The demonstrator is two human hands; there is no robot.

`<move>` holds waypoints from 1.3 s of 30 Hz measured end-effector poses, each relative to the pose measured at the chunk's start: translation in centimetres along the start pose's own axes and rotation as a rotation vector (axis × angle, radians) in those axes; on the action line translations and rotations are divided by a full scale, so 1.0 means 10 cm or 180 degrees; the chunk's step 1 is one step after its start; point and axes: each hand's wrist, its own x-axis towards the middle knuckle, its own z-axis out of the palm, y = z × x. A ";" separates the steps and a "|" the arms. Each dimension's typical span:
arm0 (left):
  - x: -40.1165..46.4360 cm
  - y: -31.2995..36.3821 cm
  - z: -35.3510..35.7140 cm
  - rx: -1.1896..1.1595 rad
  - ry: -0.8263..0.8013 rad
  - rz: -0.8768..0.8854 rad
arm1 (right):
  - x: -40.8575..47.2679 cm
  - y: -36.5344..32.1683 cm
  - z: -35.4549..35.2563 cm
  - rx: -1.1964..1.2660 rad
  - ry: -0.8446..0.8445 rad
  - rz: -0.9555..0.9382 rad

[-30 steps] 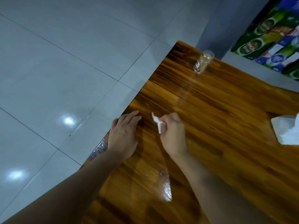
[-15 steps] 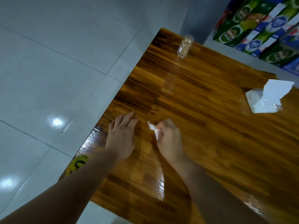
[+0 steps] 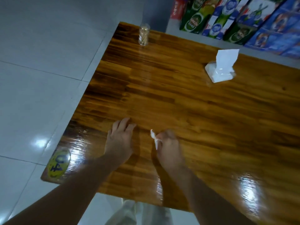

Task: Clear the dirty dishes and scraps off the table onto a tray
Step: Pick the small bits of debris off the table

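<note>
Two hands | left hand [image 3: 119, 140] flat, fingers spread, glossy wood table [image 3: 194, 103] | right hand [image 3: 168, 146] pinching crumpled tissue scrap [image 3: 154, 138]

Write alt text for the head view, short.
Right hand pinches a white scrap over a wooden table while the left hand rests flat beside it. Farther back stand a toothpick jar and a tissue pack.

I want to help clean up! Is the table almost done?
Nearly. No dishes show on the table. The right hand pinches a white scrap; the left hand lies flat, empty. A toothpick jar and tissue pack remain. No tray shows, so the scrap still needs dropping off.
</note>
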 end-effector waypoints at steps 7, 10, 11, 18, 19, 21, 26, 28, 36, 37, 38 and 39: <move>-0.04 0.56 0.21 0.0068 -0.0234 0.0354 | -0.51 0.37 -0.21 0.0122 -0.0131 -0.0247; -0.10 0.70 0.29 0.0122 -0.0278 0.0416 | -0.49 0.91 -0.46 0.0006 0.0080 0.0515; -0.12 0.75 0.32 0.0114 -0.0264 0.0431 | -0.53 1.07 -0.53 0.0014 0.0201 0.0674; -0.29 1.35 0.57 0.0033 -0.0359 0.0520 | -1.11 1.19 -0.44 0.0070 0.0058 -0.0292; -0.30 1.45 0.60 0.0079 -0.0392 0.0539 | -1.10 1.31 -0.48 0.0116 0.0003 -0.0399; -0.28 1.57 0.64 0.0134 -0.0456 0.0554 | -0.98 1.57 -0.62 0.0165 0.0009 -0.0072; -0.21 1.99 0.79 0.0123 -0.0385 0.0509 | -0.86 2.24 -1.06 0.0052 0.0297 0.0946; -0.23 2.13 0.87 0.0077 -0.0357 0.0399 | -0.93 2.25 -1.05 -0.0016 0.0282 0.0844; -0.02 2.58 1.06 0.0136 -0.0203 0.0630 | -0.97 2.43 -1.08 -0.0359 0.0095 0.0124; 0.07 2.66 1.07 0.0129 -0.0188 0.0679 | -0.89 2.49 -1.11 -0.0485 0.0186 0.0187; 0.12 2.72 1.07 0.0143 -0.0188 0.0721 | -0.82 2.55 -1.14 -0.0443 0.0296 0.0229; 0.20 2.78 1.08 0.0153 -0.0180 0.0797 | -0.71 2.66 -1.15 -0.0343 0.0314 0.0132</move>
